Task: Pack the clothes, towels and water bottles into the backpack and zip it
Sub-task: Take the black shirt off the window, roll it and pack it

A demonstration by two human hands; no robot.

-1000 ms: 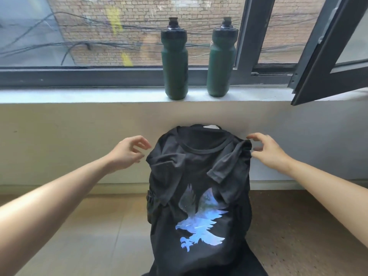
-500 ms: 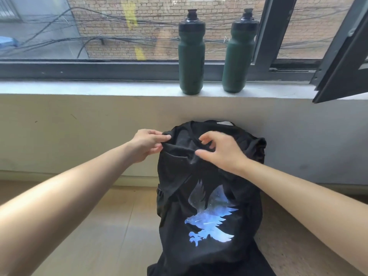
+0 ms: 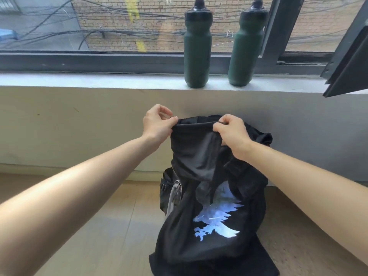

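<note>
Below the windowsill (image 3: 99, 81) | left hand (image 3: 157, 124) and right hand (image 3: 232, 134) both pinch the black T-shirt (image 3: 207, 196) collar, draped over the backpack (image 3: 166, 188) against the wall | 2 green bottles (image 3: 197, 46) upright on the sill

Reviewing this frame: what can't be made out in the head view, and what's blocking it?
- Backpack: head view, nearly all covered by the black T-shirt; zip state cannot be told.
- Left green bottle, right green bottle: head view, spout tips cut by the top edge.
- Black T-shirt hem: cut by the bottom edge.
- Right hand: fingertips curled under the collar it pinches; left hand pinches it too.
</note>
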